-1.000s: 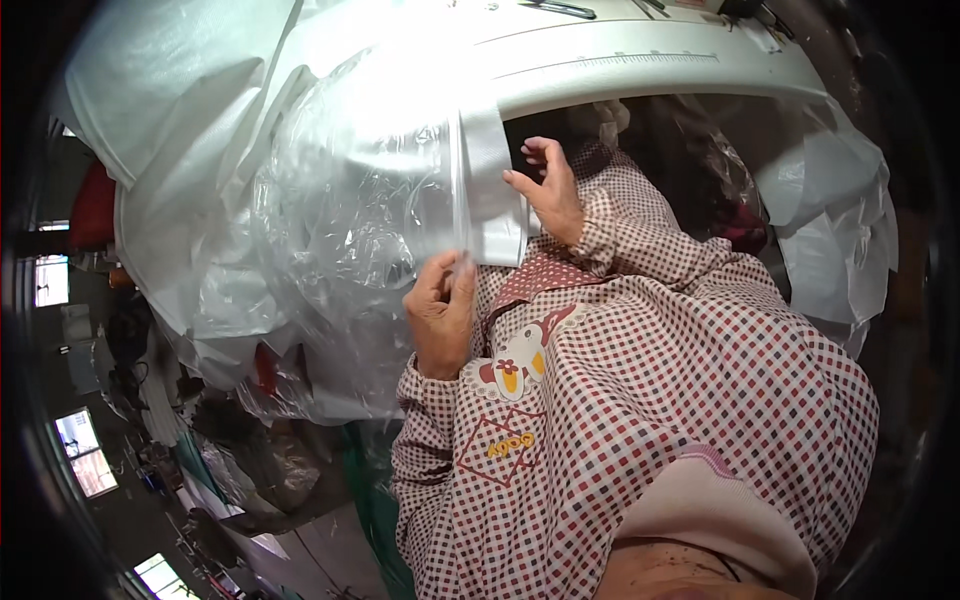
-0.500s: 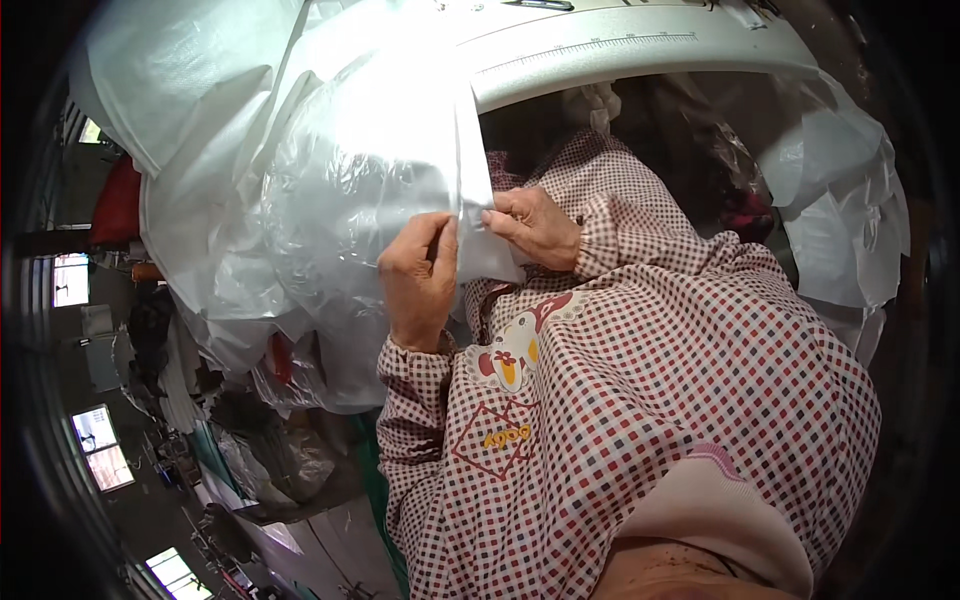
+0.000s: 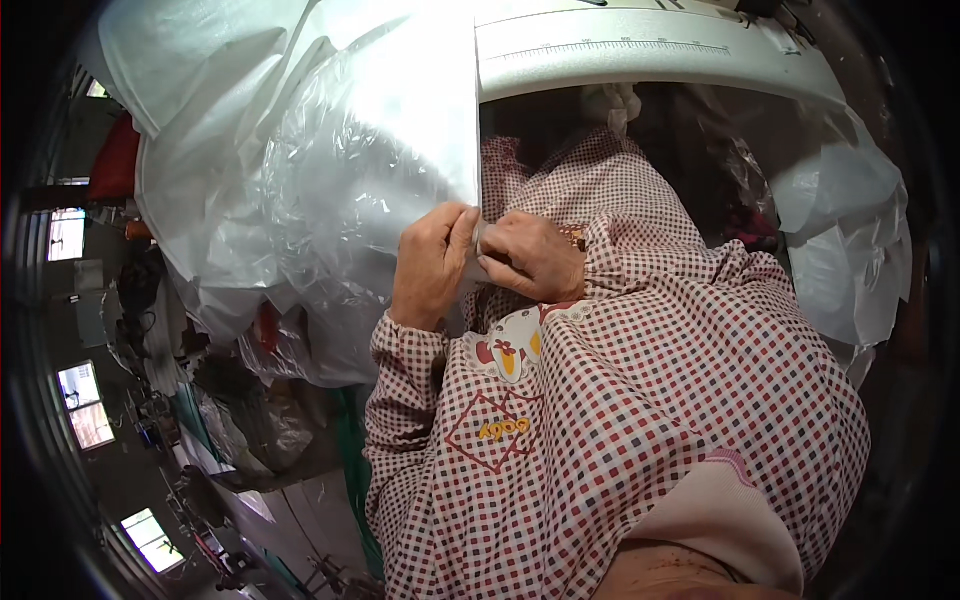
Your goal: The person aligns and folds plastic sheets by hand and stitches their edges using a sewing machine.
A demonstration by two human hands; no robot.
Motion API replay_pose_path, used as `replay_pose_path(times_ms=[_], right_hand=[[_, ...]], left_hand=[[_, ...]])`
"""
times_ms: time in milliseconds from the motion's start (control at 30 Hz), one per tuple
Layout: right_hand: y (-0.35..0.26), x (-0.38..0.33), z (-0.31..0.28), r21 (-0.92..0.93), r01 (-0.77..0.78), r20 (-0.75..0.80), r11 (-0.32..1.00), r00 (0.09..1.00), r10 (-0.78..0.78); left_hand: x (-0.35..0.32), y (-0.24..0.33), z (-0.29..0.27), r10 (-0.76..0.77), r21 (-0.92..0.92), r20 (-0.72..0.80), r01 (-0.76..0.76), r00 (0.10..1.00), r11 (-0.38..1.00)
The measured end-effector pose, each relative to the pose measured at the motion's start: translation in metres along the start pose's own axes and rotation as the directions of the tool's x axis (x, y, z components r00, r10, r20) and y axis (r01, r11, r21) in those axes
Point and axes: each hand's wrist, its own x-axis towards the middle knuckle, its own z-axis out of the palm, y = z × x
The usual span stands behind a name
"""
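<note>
A large sheet of white plastic-like material (image 3: 350, 190), shiny and wrinkled, spreads over the left half of the work surface and hangs toward me. Its right edge runs straight down to my hands. My left hand (image 3: 432, 258) pinches that edge between thumb and fingers. Close beside it on the right, my right hand (image 3: 530, 255) is closed with curled fingers on the same edge, near its lower corner. The fingertips of both hands nearly meet, and the exact fold between them is partly hidden.
A white curved machine table edge (image 3: 640, 62) with a printed ruler scale lies ahead. More white sheeting (image 3: 845, 220) hangs at the right. A red item (image 3: 115, 160) and clear plastic bags (image 3: 265, 430) are at the left. My checked smock (image 3: 620, 400) covers my lap.
The flap along the sheet's right edge, loose and wide before, is now folded in to a straight line. Both hands have drawn together at the edge, the right one slightly lower.
</note>
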Motion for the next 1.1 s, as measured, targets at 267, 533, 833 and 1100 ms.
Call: replay_pose_path(times_ms=[267, 533, 833, 1100], right_hand=[[0.011, 0.024, -0.007, 0.156, 0.397, 0.217, 0.905, 0.88, -0.423], [-0.021, 0.082, 0.058, -0.098, -0.117, 0.704, 0.988, 0.694, 0.152], [0.001, 0.087, -0.009, 0.076, 0.116, 0.888, 0.99, 0.444, -0.12], [0.057, 0.163, -0.107, -0.433, 0.652, 0.657, 0.623, 0.701, -0.277]], left_hand=[[-0.018, -0.034, -0.016, -0.154, -0.028, -0.113, 0.151, 0.982, 0.988], [-0.002, 0.049, -0.057, 0.235, 0.594, -0.123, -0.118, 0.964, 0.796], [-0.013, 0.024, -0.023, 0.236, 0.733, 0.145, -0.265, 0.961, 0.627], [-0.018, 0.01, 0.011, 0.266, 0.723, 0.057, -0.224, 0.962, 0.654]])
